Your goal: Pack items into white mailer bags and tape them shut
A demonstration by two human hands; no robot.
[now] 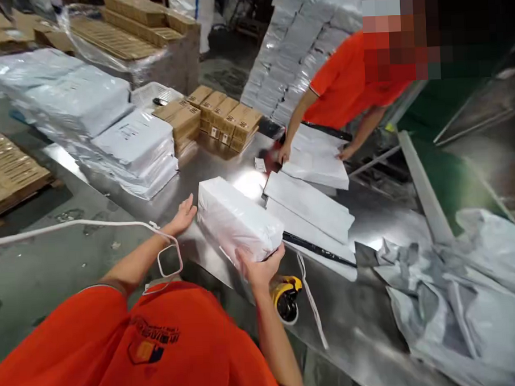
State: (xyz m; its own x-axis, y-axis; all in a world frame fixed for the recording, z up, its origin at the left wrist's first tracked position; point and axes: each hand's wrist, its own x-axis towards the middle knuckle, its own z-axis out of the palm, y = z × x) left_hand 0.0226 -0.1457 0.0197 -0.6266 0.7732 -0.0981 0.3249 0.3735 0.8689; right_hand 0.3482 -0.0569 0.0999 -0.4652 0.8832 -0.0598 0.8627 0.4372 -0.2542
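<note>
A long block-shaped package in white plastic wrap lies on the metal table in front of me. My right hand grips its near right end, thumb on one side and fingers on the other. Off the package's far left end, my left hand is open with its fingers stretched out, holding nothing. Just beyond the package are flat white sheets or bags, with a black strip along them. A yellow-and-black tape dispenser sits by my right wrist.
Stacks of white plastic-wrapped packs and small brown cartons stand at the left and back. Across the table, a co-worker in orange handles white sheets. Crumpled grey-white plastic lies at right; a white cord hangs nearby.
</note>
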